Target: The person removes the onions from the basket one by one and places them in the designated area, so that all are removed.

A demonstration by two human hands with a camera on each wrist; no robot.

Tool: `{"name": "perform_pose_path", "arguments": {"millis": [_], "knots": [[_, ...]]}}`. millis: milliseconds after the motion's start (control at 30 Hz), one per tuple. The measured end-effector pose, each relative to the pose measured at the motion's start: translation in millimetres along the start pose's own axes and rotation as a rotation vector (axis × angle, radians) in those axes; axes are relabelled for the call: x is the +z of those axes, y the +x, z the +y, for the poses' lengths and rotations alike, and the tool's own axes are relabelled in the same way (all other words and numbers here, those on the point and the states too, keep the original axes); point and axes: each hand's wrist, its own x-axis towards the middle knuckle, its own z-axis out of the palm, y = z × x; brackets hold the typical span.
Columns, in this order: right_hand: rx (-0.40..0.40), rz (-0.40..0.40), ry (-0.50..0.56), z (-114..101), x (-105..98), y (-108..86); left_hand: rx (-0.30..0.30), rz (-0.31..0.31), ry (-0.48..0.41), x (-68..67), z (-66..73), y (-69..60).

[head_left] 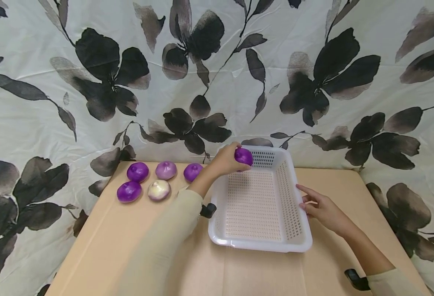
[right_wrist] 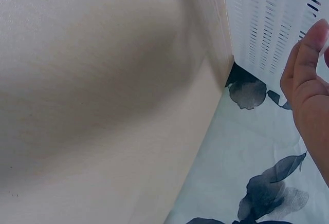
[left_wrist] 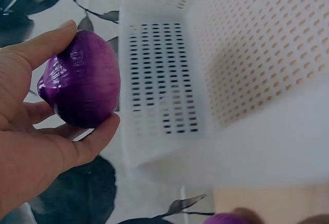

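In the head view my left hand (head_left: 227, 159) holds a purple onion (head_left: 244, 156) over the far left corner of a white perforated plastic basket (head_left: 261, 245). The left wrist view shows the thumb and fingers curved around this shiny onion (left_wrist: 85, 80), beside the basket wall (left_wrist: 162, 154). At the basket's right side, my right hand (head_left: 324, 209) touches the rim with its fingertips, fingers fairly straight. From the right wrist, that hand (right_wrist: 308, 80) appears against the outer slotted wall (right_wrist: 262, 23). No onion shows inside the basket.
Left of the basket several onions lie on the light wooden table (head_left: 120, 246): glossy purple ones (head_left: 129, 191), a paler purple one (head_left: 166, 170) and a whitish one (head_left: 159, 190). Another purple onion (head_left: 192, 172) sits near the left forearm. A floral cloth (head_left: 261, 70) hangs behind.
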Motion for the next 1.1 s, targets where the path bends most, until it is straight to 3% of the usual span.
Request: {"name": "perform_pose_path", "arguments": {"millis": [133, 433, 667, 867, 1100], "knots": [[0.001, 0.000, 0.001, 0, 0, -1.3, 0.021, 0.018, -0.016, -11.1, 0.1, -14.7], [0.005, -0.003, 0.002, 1, 0, -1.7, 0.075, 0.080, -0.019, -31.6, -13.7, -50.8], [0.008, -0.004, 0.001, -1, 0, -0.9, 0.077, 0.113, -0.013, -49.9, -25.2, -82.2], [0.008, -0.005, -0.011, -2, -2, -0.3, 0.092, 0.162, -0.005, -69.1, -40.6, -109.5], [0.014, -0.011, -0.003, -3, -4, 1.7, 0.048, 0.156, 0.043, -93.0, -67.7, -139.8]]}}
